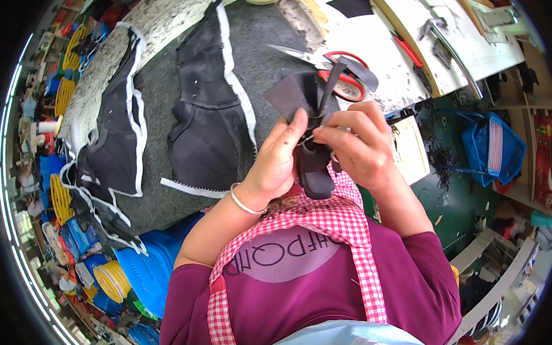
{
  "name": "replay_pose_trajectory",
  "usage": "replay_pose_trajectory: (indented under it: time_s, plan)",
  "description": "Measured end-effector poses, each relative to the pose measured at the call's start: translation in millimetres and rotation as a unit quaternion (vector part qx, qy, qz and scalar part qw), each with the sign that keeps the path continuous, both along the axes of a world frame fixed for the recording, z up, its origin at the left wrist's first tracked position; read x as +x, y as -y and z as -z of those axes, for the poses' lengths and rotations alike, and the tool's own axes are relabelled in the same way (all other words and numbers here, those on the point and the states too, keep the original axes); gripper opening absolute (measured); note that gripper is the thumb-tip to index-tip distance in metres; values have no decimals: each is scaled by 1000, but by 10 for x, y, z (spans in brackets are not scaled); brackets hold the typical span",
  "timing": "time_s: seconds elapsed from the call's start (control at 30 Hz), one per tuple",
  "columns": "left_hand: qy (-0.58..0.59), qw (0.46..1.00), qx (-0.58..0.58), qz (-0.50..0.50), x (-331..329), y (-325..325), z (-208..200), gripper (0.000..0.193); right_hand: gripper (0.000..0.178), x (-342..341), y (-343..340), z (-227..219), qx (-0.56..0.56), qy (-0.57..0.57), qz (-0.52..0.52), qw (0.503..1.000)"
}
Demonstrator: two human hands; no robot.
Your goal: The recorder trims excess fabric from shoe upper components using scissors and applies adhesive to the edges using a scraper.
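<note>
In front of my chest, my left hand (280, 153) pinches a black bundle of flat material (315, 171), with its thumb on top. A dark grey flap (288, 98) and a narrow black strip (332, 85) stick out beyond the fingers. My right hand (361, 144) is closed too, its fingertips pressed together at the bundle's middle. A thin, pale, curved piece (307, 138) shows there, too small to name. Just beyond the hands lie scissors (344, 73) with red and black handles, blades pointing left.
Black sewn pieces with white edging, one at mid-table (208, 135) and one farther left (113, 117), lie on a dark grey mat (155, 122). A red-handled tool (409, 51) lies at the right. Blue baskets stand below right (493, 148) and left (148, 268).
</note>
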State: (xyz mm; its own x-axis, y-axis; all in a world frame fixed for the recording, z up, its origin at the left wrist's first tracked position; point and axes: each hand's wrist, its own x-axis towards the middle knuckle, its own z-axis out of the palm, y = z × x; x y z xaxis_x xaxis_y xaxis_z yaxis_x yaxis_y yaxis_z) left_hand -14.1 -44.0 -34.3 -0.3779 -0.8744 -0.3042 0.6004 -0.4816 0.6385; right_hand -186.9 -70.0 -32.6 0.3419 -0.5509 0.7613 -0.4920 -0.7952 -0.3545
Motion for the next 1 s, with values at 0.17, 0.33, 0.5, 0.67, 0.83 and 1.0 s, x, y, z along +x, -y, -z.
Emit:
replay_pose_trajectory:
  time_s: [0.17,0.33,0.5,0.67,0.83,1.0]
  plan:
    - [27,999,-5,-20,-42,-36,-40,38,24,7,-34,73,22,-66,-9,998]
    - [52,998,21,-24,68,-11,93,28,20,14,-114,84,33,-43,-61,997]
    - [81,994,45,-52,-25,-41,-84,27,15,-14,-215,85,266,79,-156,948]
    - [47,969,34,-241,298,212,-88,33,15,-212,-312,53,437,-6,-63,897]
    - [220,917,-167,-288,316,243,-227,32,16,-304,-580,-59,334,-2,-103,937]
    - [-156,956,-33,-244,728,325,-281,34,35,-441,-596,-82,162,-127,-102,973]
